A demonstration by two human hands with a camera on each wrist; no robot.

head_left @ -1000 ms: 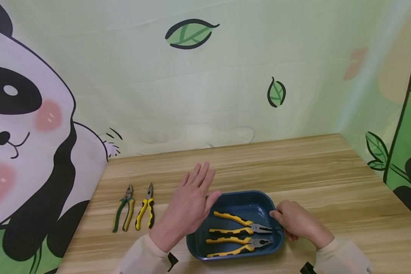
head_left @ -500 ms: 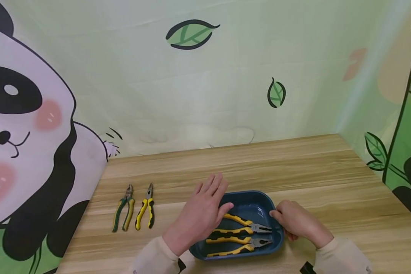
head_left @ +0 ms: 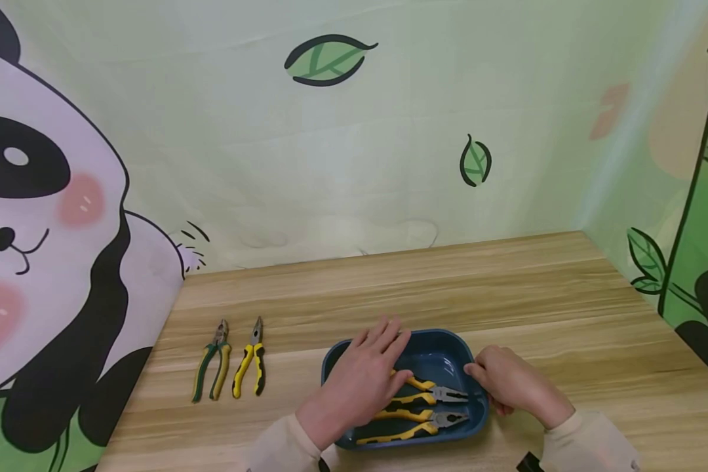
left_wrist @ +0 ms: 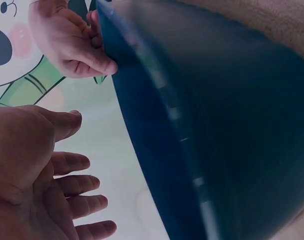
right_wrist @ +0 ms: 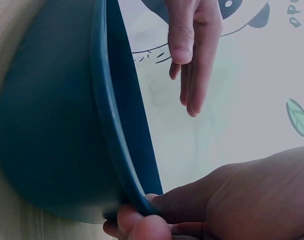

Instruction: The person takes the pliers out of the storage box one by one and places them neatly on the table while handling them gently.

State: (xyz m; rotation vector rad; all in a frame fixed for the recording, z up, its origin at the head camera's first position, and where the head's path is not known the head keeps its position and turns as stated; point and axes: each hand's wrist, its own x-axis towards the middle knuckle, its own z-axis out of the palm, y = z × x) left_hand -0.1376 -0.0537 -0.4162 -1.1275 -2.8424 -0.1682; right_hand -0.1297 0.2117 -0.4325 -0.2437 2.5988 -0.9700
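A blue tray with rounded corners stands near the table's front. Inside it lie two yellow-and-black combination pliers, the upper pair and the lower pair, jaws toward the right. My left hand hovers over the tray's left part with fingers straight, hiding some of the handles. It holds nothing, and the left wrist view shows its palm apart from the rim. At the tray's right end my right hand pinches the rim between thumb and fingers, as the right wrist view shows on the tray wall.
To the left on the wooden table lie green-and-yellow pliers and yellow-and-black long-nose pliers, tips pointing away. A cloth backdrop printed with a panda and leaves hangs behind the table.
My left hand has moved right and toward me, from the tray's left edge to over the handles of the pliers inside. The right hand, the tray and the pliers stay put.
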